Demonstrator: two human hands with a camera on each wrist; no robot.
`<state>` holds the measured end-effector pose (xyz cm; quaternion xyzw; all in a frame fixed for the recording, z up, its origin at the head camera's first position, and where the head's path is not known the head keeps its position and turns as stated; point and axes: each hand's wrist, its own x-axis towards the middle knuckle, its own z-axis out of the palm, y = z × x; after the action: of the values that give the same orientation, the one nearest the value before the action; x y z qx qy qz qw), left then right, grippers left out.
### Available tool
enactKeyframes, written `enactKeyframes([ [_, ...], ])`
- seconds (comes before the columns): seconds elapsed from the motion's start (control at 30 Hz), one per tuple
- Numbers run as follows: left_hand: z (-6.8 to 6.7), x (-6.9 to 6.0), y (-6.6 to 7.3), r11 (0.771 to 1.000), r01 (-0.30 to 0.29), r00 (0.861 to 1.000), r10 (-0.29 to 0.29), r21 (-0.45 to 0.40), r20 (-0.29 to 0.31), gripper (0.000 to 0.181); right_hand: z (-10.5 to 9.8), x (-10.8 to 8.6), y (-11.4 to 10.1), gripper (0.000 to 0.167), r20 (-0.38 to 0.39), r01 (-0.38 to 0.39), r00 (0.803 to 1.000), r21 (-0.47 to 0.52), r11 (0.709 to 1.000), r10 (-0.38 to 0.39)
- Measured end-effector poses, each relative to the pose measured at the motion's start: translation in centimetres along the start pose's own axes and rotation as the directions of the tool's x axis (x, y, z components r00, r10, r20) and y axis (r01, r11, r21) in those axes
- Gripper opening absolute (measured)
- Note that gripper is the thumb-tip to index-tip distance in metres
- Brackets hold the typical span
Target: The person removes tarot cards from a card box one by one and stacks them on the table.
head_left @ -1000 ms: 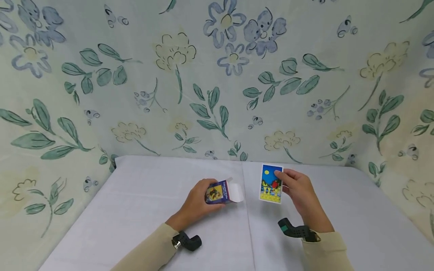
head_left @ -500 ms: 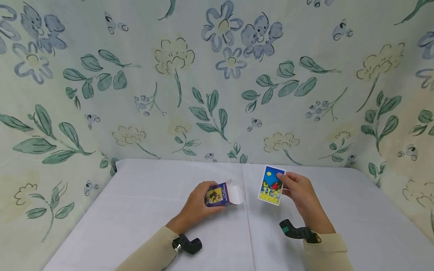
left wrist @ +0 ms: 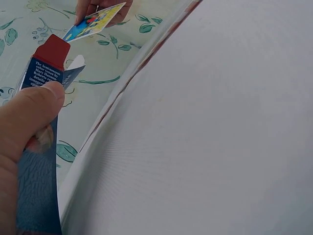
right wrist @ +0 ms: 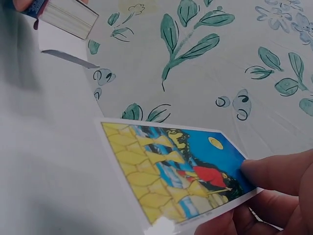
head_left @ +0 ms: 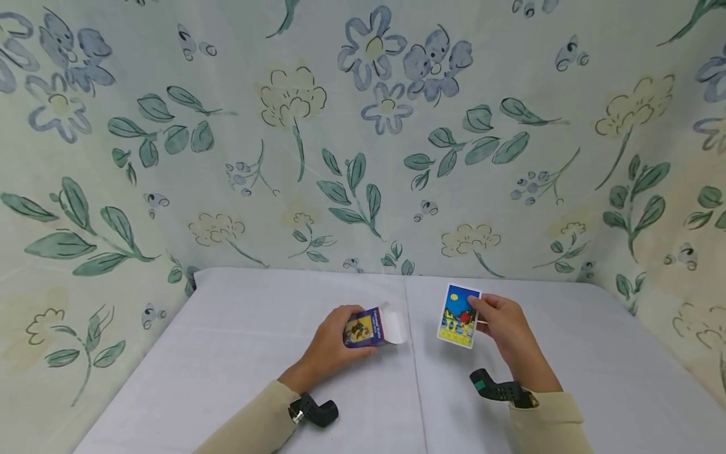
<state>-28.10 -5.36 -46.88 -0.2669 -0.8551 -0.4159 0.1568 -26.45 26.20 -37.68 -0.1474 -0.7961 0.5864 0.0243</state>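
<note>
My left hand (head_left: 329, 343) grips a small dark blue card box (head_left: 363, 328), its open end and white flap facing right. In the left wrist view the thumb lies across the box (left wrist: 39, 171), and a red flap sticks up from it. A stack of cards (right wrist: 71, 18) shows inside the box's mouth in the right wrist view. My right hand (head_left: 505, 325) pinches one picture card (head_left: 458, 318) by its upper right edge, apart from the box. Blue sky, a yellow moon, a red figure and yellow cups are on its face (right wrist: 171, 171).
A white cloth (head_left: 238, 315) with a crease down the middle covers the table. Behind it and at both sides hangs a floral curtain (head_left: 351, 157). Each wrist wears a black device below the hand.
The card in my right hand has tilted and moved slightly down and to the right. My left hand keeps hold of the box with hardly any movement.
</note>
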Motion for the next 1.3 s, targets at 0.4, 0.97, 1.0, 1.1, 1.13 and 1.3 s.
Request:
enactKeyframes([
  [0.4,-0.1,-0.1,0.1,1.0,0.015,1.0,-0.014,-0.007,0.005,0.077,-0.1,0.7,1.0,0.048,-0.045,0.028,0.998,-0.09,0.996,-0.032],
  [0.97,0.4,0.3,0.0,0.999,0.024,1.0,-0.023,-0.045,0.009,0.075,-0.6,2.9,2.2,0.05,-0.042,-0.006,0.999,-0.138,0.99,0.0],
  [1.0,0.4,0.3,0.0,0.999,0.027,1.0,-0.027,-0.047,0.01,0.075,-0.6,3.1,2.3,0.051,-0.047,-0.013,0.999,-0.138,0.99,0.007],
  [1.1,0.4,0.4,0.1,0.998,0.036,0.999,-0.035,-0.051,0.013,0.075,-0.6,3.8,2.8,0.051,-0.055,-0.047,0.998,-0.124,0.991,0.04],
  [1.13,0.3,0.4,0.1,0.998,0.038,0.999,-0.037,-0.055,0.017,0.076,-0.6,4.0,3.0,0.051,-0.055,-0.056,0.997,-0.117,0.992,0.049],
  [1.3,0.1,0.3,0.2,0.997,0.051,0.999,-0.05,-0.063,0.019,0.076,-0.5,4.4,3.9,0.056,-0.016,-0.09,0.996,-0.099,0.991,0.089],
])
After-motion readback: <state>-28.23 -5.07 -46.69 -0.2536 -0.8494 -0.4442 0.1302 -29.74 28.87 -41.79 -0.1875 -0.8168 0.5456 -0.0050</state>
